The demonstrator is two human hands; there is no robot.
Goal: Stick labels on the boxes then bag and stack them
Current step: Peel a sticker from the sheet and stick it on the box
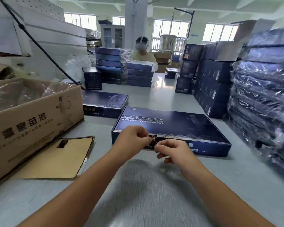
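The left hand (133,141) and right hand (174,151) both grip one small dark label (152,140), pinching it. It sits at a navy box's (179,126) near edge.

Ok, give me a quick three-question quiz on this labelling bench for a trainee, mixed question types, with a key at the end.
1. Multiple choice: what do the left hand and right hand pinch between them? A) a tape roll B) a small dark label C) a plastic bag
2. True or false: the flat blue box nearest the hands is already inside a plastic bag.
3. Fill in: the tan backing sheet lies on the table beside the open ___ carton.
Key: 1 B; 2 false, it lies bare on the table; 3 cardboard.
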